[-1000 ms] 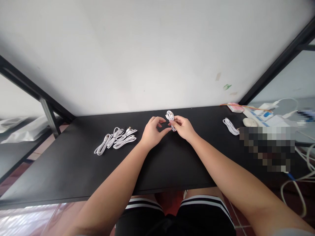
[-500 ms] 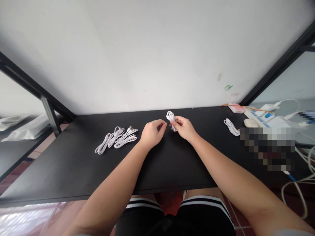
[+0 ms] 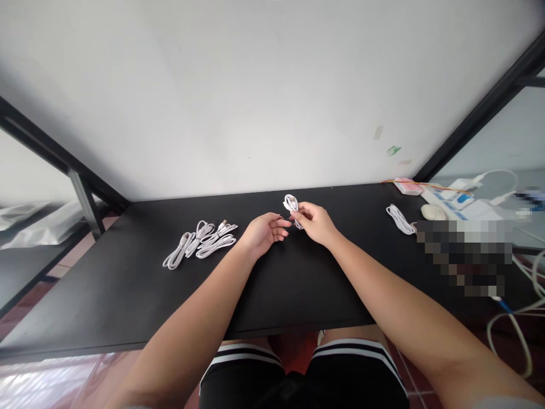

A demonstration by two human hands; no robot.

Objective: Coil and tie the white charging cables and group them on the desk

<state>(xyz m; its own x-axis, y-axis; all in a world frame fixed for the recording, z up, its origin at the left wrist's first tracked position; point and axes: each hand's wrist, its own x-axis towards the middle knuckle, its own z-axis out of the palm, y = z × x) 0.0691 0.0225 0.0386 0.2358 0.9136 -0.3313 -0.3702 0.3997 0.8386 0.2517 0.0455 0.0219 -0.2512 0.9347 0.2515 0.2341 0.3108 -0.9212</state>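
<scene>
My right hand (image 3: 315, 223) is closed around a bundled white USB cable (image 3: 291, 203), held over the black table with its loop pointing up. The metal USB plug shows near the top of the bundle. Just left of it is my left hand (image 3: 264, 234), palm partly turned up and fingers stretched apart. A thin dark strand, perhaps a twist tie, shows between the left fingertips and the cable; whether the left hand touches it is unclear. Farther left lie several coiled white cables (image 3: 216, 244), bound with dark ties.
Another coiled white cable (image 3: 400, 219) lies on the right of the black table (image 3: 128, 295), beside a white mouse (image 3: 433, 212). A power strip (image 3: 443, 203) with plugged-in chargers stands behind, next to a pink-and-white box (image 3: 407, 186). A white wall rises behind the table.
My left hand has gone from a pinch to spread fingers, with the palm rolling upward. The cable in my right hand has tilted and shifted slightly left.
</scene>
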